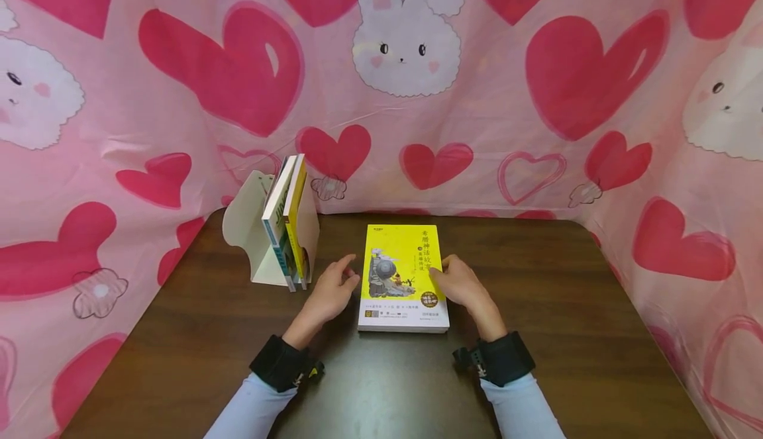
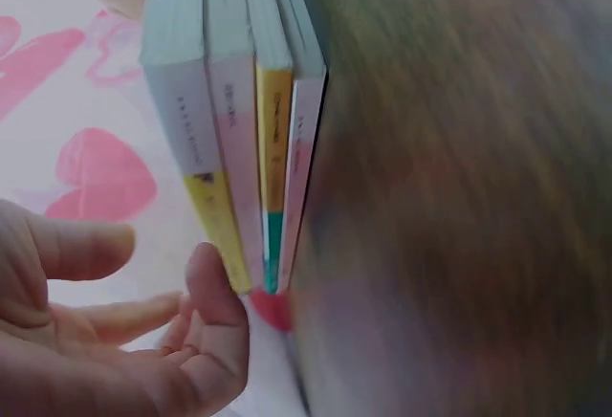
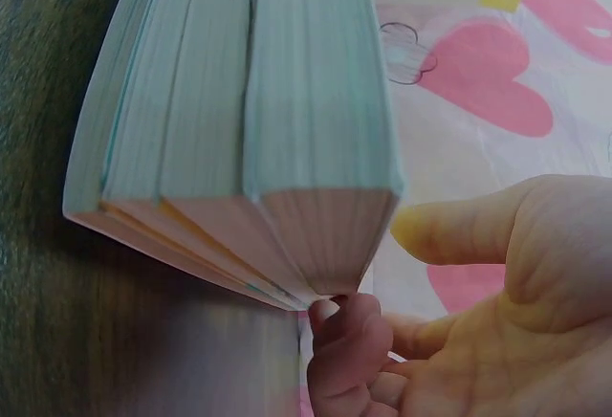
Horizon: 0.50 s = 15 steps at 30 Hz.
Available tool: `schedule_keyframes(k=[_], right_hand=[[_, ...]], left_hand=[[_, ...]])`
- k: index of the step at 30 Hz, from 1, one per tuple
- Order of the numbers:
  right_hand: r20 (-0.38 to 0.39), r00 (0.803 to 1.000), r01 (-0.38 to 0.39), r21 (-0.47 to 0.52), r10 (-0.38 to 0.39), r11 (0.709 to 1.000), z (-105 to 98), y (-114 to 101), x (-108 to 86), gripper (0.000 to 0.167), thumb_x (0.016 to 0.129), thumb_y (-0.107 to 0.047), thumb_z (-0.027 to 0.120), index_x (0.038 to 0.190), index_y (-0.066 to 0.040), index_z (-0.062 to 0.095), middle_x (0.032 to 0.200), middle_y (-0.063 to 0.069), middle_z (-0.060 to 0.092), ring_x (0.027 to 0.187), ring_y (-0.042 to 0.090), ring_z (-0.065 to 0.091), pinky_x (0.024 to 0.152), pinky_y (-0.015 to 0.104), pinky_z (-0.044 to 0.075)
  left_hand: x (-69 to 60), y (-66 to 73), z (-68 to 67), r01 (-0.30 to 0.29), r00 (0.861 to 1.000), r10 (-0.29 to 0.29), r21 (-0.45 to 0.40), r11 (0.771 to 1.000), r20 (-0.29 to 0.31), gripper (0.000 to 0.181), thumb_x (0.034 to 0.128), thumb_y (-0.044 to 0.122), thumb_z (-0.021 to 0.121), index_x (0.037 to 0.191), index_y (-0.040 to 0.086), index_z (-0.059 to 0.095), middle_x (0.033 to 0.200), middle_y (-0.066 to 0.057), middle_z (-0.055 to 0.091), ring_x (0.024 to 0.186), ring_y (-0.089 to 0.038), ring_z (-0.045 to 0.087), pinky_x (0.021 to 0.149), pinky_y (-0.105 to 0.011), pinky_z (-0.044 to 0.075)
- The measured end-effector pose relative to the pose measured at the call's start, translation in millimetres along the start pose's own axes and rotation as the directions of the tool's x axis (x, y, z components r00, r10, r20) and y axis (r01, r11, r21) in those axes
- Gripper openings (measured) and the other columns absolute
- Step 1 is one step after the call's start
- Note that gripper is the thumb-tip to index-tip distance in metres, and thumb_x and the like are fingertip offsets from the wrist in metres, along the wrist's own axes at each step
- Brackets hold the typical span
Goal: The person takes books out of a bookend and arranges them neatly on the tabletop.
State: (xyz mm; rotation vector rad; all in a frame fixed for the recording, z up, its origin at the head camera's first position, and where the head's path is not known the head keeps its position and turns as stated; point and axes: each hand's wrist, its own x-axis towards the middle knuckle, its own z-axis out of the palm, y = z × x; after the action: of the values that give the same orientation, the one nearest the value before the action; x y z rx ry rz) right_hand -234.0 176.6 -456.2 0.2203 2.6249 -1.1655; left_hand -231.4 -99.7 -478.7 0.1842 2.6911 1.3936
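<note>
A stack of several books lies flat on the table, topped by a yellow-covered book (image 1: pixel 402 267) with a white lower band. In the left wrist view the stack's spines (image 2: pixel 222 216) show; the right wrist view shows its page edges (image 3: pixel 320 101). My left hand (image 1: pixel 329 293) is at the stack's left side, thumb and fingers apart, with a small gap from the cover. My right hand (image 1: pixel 465 287) touches the right side, its thumb by the top cover's edge and its lower fingers (image 3: pixel 354 345) bent against the stack's side.
Left of the stack, a cream bookend (image 1: pixel 247 227) stands with a few upright books (image 1: pixel 289 220) at the back of the brown wooden table (image 1: pixel 566 333). A pink cloth with hearts and rabbits hangs behind and at both sides.
</note>
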Motion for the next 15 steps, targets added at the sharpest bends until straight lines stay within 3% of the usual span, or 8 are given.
schedule_keyframes(k=[5, 10, 15], right_hand=[[-0.073, 0.997, 0.015, 0.002, -0.015, 1.0, 0, 0, 0.1, 0.045, 0.106, -0.029, 0.06, 0.132, 0.006, 0.046, 0.116, 0.023, 0.053, 0.107, 0.038, 0.054, 0.087, 0.046, 0.047], [-0.109, 0.994, 0.027, 0.032, -0.024, 0.999, -3, -4, -2.1, 0.04, 0.107, -0.029, 0.058, 0.128, 0.002, 0.047, 0.113, 0.022, 0.055, 0.103, 0.036, 0.055, 0.084, 0.044, 0.047], [-0.096, 0.994, 0.061, 0.022, -0.059, 0.998, -3, -10, -5.7, 0.03, 0.109, -0.029, 0.057, 0.121, -0.001, 0.054, 0.102, 0.017, 0.058, 0.087, 0.031, 0.056, 0.069, 0.037, 0.043]], left_hand=[[-15.2, 7.7, -10.6, -0.054, 0.991, 0.051, -0.025, 0.998, -0.125, 0.023, 0.1066, 0.012, 0.062, 0.127, 0.002, 0.065, 0.1, -0.011, 0.065, 0.083, -0.026, 0.059, 0.073, -0.036, 0.056], [-30.0, 17.1, -19.5, -0.107, 0.977, 0.102, -0.017, 0.994, -0.185, 0.011, 0.1064, 0.011, 0.063, 0.114, 0.004, 0.064, 0.088, -0.007, 0.061, 0.073, -0.023, 0.057, 0.063, -0.031, 0.053], [-42.6, 20.0, -27.2, -0.18, 0.941, 0.172, -0.002, 0.984, -0.293, 0.008, 0.1069, 0.01, 0.062, 0.113, 0.005, 0.064, 0.088, -0.006, 0.061, 0.074, -0.023, 0.055, 0.063, -0.031, 0.052]])
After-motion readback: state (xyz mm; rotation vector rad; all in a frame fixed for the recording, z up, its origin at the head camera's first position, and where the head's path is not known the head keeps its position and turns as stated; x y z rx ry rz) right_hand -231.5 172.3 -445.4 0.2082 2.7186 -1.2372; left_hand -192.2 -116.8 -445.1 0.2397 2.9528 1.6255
